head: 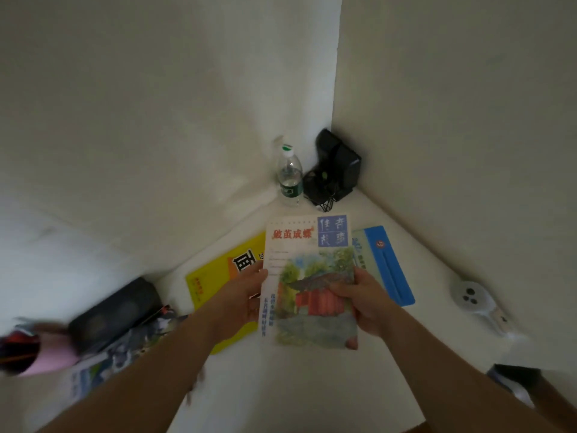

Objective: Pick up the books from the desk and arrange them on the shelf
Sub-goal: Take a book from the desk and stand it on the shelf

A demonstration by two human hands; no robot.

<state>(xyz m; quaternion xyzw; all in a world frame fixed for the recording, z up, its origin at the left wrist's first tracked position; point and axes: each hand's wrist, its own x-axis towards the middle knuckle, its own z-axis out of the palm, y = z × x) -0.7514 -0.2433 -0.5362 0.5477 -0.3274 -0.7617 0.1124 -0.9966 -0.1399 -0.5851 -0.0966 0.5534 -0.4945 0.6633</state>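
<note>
Pink cup (51, 354) at far left, blurred, beside a dark case (115, 310) and an illustrated book (125, 348) lying flat on the white desk (281, 395). Yellow book (218, 276) further right, also flat, partly hidden under the left hand (246, 295). Left hand at the spine edge of the painted-cover book (309, 282), thumb on the cover, fingers hidden behind, so apparently pinching that edge. Book held above the desk, cover up toward the camera, between both hands. Right hand (365, 298) clamped on the opposite edge, thumb across the painted cover, fingers curled underneath. Thin paperback by the look: probably light, somewhat floppy, glossy cover likely a bit slippery. Best held at both long edges or by the spine, to avoid sagging or fanning open. Blue book (387, 264) lying flat just right of it. Water bottle (290, 176) and black speakers (337, 167) in the corner behind. White round object (471, 296) at far right. No shelf in view.
</note>
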